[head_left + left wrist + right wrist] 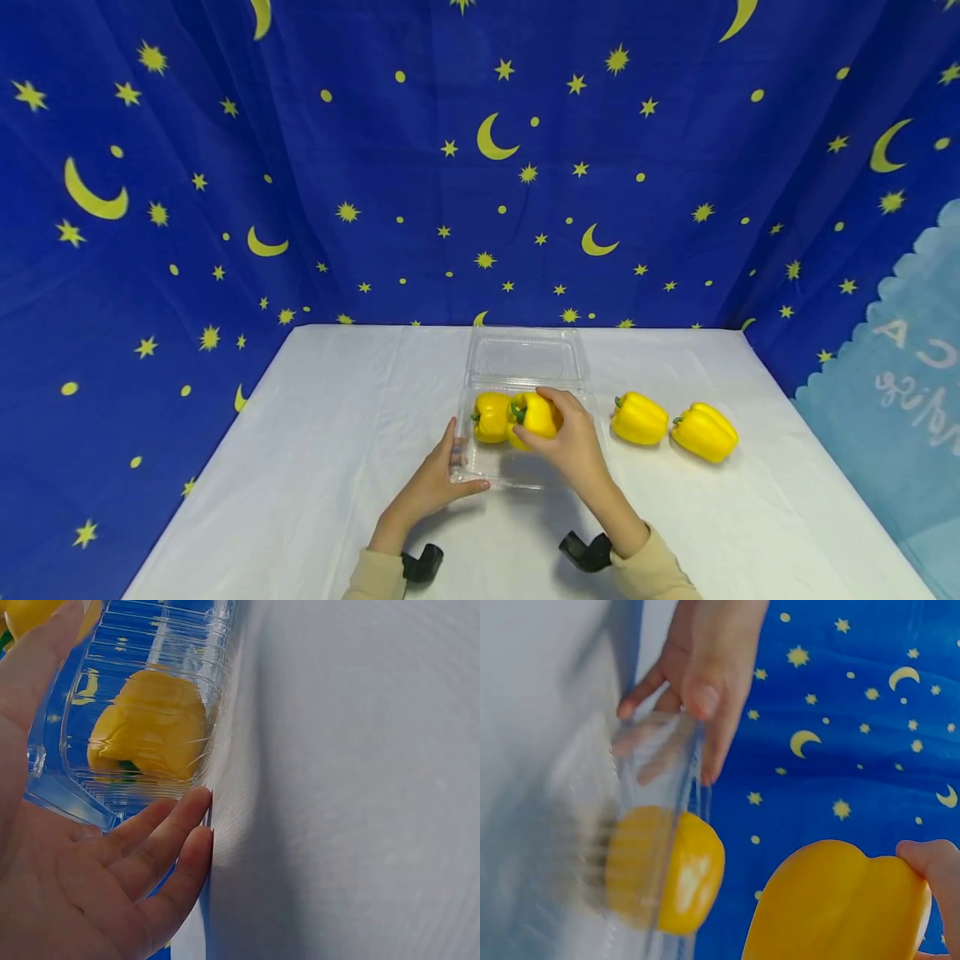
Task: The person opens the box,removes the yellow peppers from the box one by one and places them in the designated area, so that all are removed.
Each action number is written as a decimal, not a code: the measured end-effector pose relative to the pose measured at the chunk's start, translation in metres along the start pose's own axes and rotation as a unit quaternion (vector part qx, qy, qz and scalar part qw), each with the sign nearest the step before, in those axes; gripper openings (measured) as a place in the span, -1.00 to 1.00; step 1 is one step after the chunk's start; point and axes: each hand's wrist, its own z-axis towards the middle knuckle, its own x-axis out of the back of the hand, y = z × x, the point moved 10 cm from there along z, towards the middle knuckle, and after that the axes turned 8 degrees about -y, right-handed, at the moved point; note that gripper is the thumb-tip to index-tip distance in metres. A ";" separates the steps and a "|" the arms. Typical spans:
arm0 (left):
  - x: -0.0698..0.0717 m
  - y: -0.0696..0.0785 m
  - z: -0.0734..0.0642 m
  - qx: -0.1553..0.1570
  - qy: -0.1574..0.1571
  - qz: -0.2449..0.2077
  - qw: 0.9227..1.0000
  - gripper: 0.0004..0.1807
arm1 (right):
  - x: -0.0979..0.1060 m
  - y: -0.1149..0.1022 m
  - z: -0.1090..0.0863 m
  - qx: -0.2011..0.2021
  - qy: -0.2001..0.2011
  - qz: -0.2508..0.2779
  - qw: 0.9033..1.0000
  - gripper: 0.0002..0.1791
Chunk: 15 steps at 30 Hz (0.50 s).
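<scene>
**Second pepper going over the clear box**

The right hand (572, 442) is holding a yellow pepper (534, 415) over the open clear box (517, 467), fingers curling round it from above, green stem pointing left. In the right wrist view that pepper (840, 904) is filling the lower corner, with a fingertip (924, 859) pressing on its far edge.

Just left of those fingers, another pepper (491, 417) is already lying inside the box, touching the held one or very nearly; I cannot tell which. The left wrist view is showing it (150, 724) through the ribbed clear wall (214, 690).

The left hand (438, 479) is resting against the near left corner of the box, fingers straight and close together, thumb apart. Up close, those fingers (161, 832) are touching the plastic down by the white desk (360, 787).

The box lid (525, 357) is standing open beyond both hands.

To the right of the right hand, two spare peppers are lying on the desk, one near (639, 418) and one farther out (705, 432), just beside each other. Behind everything a blue cloth (375, 167) with stars and moons is hanging.
</scene>
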 end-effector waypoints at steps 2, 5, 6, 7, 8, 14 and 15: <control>0.000 -0.001 0.000 0.000 -0.001 0.005 1.000 0.28 | 0.006 0.002 0.001 -0.006 0.003 0.001 1.000 -0.35; 0.000 -0.001 0.000 0.000 0.000 0.008 1.000 0.28 | 0.016 0.004 0.001 -0.014 0.011 0.000 1.000 -0.35; 0.000 -0.002 0.000 0.001 0.000 0.008 1.000 0.28 | 0.020 0.005 0.002 -0.016 0.013 -0.001 1.000 -0.35; 0.000 -0.002 0.000 0.001 0.000 0.007 1.000 0.28 | 0.023 0.006 0.002 -0.019 0.016 -0.004 1.000 -0.34; 0.000 -0.002 0.000 0.001 0.001 0.007 1.000 0.28 | 0.026 0.007 0.002 -0.020 0.019 -0.006 1.000 -0.35; 0.000 -0.001 0.000 -0.001 0.000 0.004 1.000 0.29 | 0.046 0.014 0.001 -0.032 0.040 -0.009 0.999 -0.34; -0.001 -0.001 0.000 -0.001 0.000 0.002 1.000 0.29 | 0.049 0.015 0.000 -0.035 0.044 -0.010 0.998 -0.34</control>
